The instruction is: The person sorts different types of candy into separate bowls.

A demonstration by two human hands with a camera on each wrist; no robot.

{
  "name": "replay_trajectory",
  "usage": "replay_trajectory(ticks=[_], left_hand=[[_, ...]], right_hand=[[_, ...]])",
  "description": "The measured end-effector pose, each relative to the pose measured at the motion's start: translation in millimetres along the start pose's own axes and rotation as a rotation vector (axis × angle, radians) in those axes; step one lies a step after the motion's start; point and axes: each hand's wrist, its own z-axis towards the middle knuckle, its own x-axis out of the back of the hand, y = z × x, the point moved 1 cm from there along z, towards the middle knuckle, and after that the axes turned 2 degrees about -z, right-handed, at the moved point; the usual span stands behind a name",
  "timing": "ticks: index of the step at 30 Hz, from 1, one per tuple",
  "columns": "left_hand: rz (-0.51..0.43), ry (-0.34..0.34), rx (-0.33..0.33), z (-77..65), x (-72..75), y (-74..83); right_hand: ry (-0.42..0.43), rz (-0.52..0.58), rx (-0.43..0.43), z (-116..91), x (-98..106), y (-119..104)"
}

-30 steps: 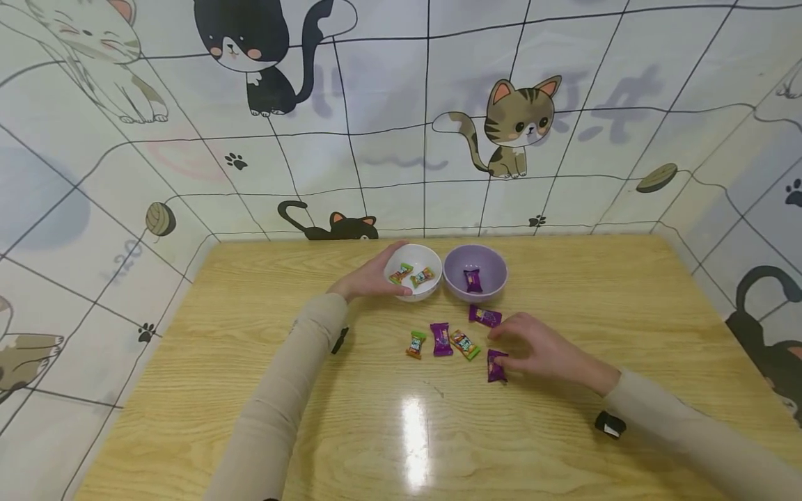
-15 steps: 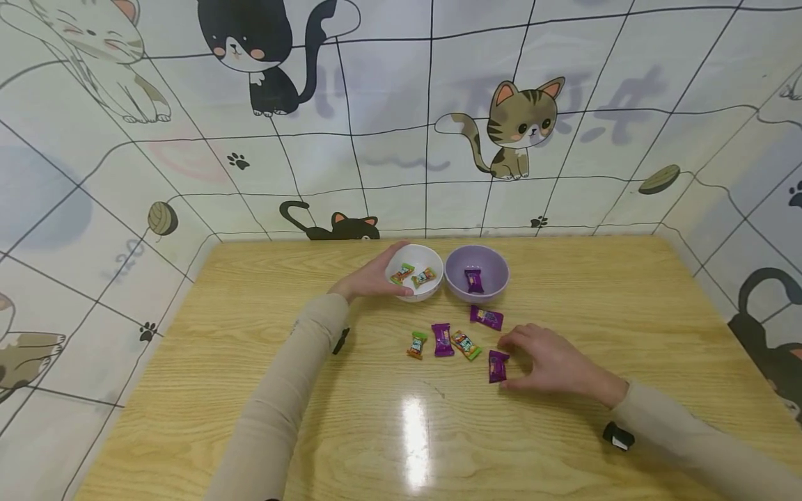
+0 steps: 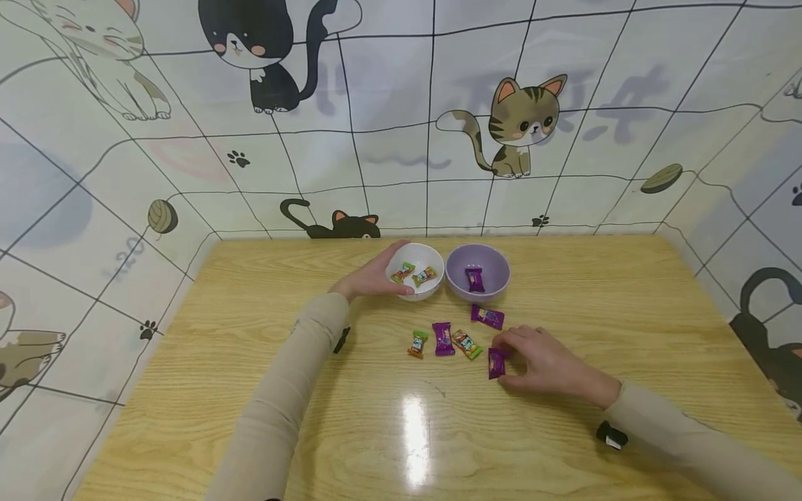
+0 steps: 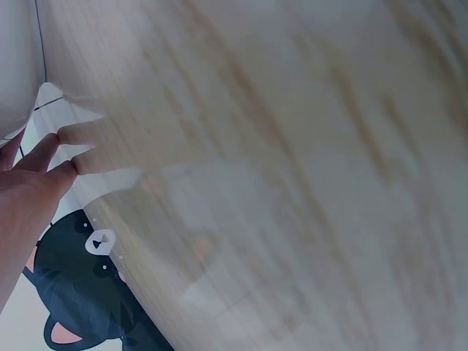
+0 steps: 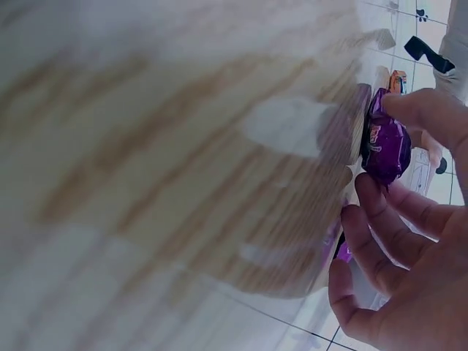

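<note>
My left hand grips the side of a white bowl, thumb at its near rim. Two green-and-orange wrapped candies lie inside. In the left wrist view, fingers reach the bowl's wall. At the right, my right hand pinches a purple wrapped candy by its ends. The right wrist view shows that candy between thumb and fingertips, close over the table. A purple bowl stands beside the white one, with one purple candy in it.
Between the hands lie purple candies and green-and-orange candies on the wooden table. One more purple candy lies just before the purple bowl. A cat-print backdrop encloses the table's back and sides.
My right hand first drew back and spread around the purple candy, then closed its thumb and fingers on the ends. The left hand and both bowls have stayed put.
</note>
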Motion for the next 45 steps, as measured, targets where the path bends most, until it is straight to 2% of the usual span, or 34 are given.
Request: replay_trajectory(ticks=[10, 23, 33, 41, 45], left_hand=[[0.006, -0.001, 0.005, -1.0, 1.4, 2.2], [0.0, 0.005, -0.001, -0.1, 0.7, 0.6], [-0.003, 0.0, 0.005, 0.7, 0.1, -0.8], [0.007, 0.003, 0.018, -0.2, -0.1, 0.8], [0.015, 0.006, 0.009, -1.0, 1.0, 1.1]], right_hand=[[0.024, 0.139, 0.06, 5.4, -1.7, 2.7], [0.069, 0.059, 0.059, 10.0, 1.1, 2.2], [0.092, 0.11, 0.058, 14.2, 1.6, 6.7], [0.097, 0.148, 0.007, 17.3, 3.6, 7.1], [0.098, 0.163, 0.008, 21.2, 7.5, 4.7]])
